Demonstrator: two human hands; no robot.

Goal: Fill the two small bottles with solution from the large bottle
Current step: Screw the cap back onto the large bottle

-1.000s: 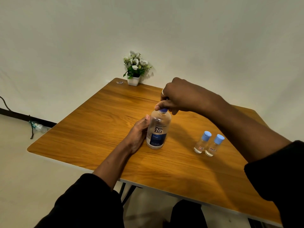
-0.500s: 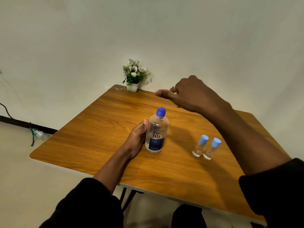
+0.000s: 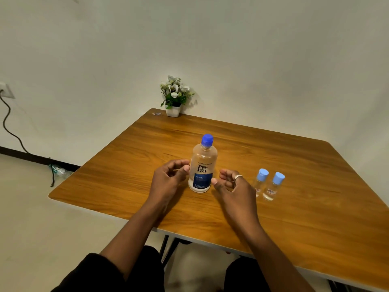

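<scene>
Both hands lay loosely curled and held nothing: the left hand [image 3: 168,179] just left of the large bottle [image 3: 202,167], thumb tip close to its clear, rounded plastic wall, the right hand [image 3: 233,186] just right of it. Beyond the right hand's knuckles stood two small bottles [image 3: 267,185], clear cylinders with pale blue caps, upright on the glossy wood-grain bench [image 3: 126,165].

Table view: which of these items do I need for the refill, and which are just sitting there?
For the job:
large bottle, blue cap on
two small bottles, both capped

Just lying about:
potted flowers at the far edge
small scrap beside the pot
wall cable
</scene>
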